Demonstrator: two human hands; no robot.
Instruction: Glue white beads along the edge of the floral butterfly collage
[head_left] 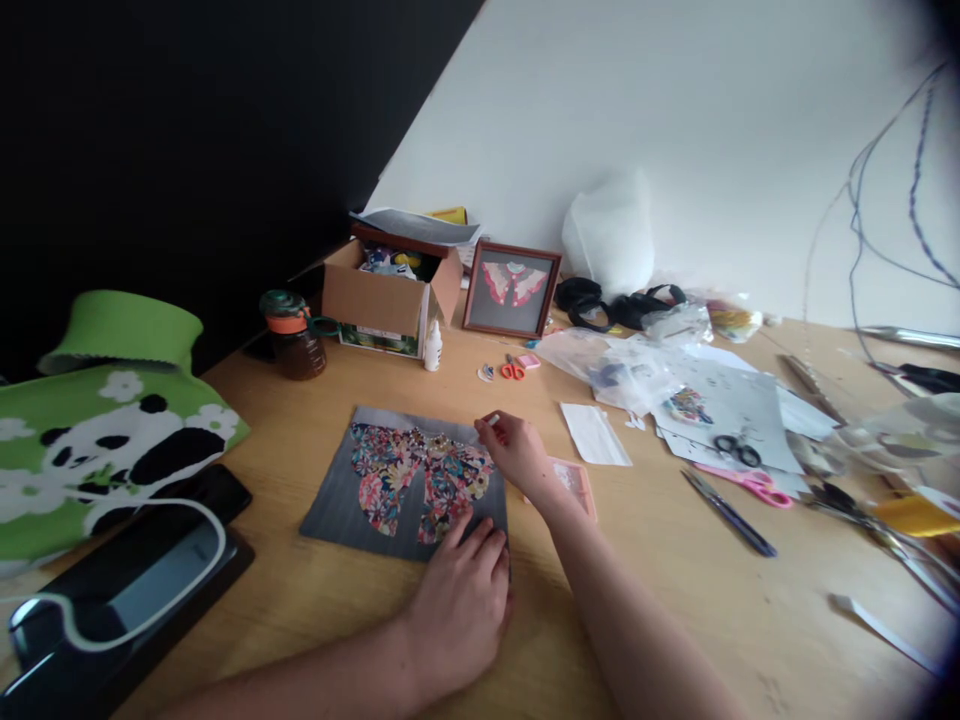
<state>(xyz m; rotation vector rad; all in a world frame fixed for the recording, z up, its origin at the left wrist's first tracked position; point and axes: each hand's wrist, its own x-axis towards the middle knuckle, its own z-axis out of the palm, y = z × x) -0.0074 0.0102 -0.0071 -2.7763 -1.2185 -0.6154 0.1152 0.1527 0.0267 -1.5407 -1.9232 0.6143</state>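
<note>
A grey card (334, 505) lies on the wooden table in front of me, with a colourful floral butterfly (420, 475) stuck on it. My left hand (461, 600) rests flat on the card's near right corner, fingers stretched out, holding it down. My right hand (517, 450) hovers at the card's far right edge, fingers pinched on a small white piece (491, 420). A pink pad (574, 485) lies just under and behind that hand.
A cardboard box (386, 295), a brown jar (294, 335), a glue bottle (433, 347) and a framed butterfly (512, 290) stand at the back. Scissors (739, 480), a black pen (727, 513), papers and plastic bags clutter the right. A panda bag (97, 440) and dark devices (127, 580) lie left.
</note>
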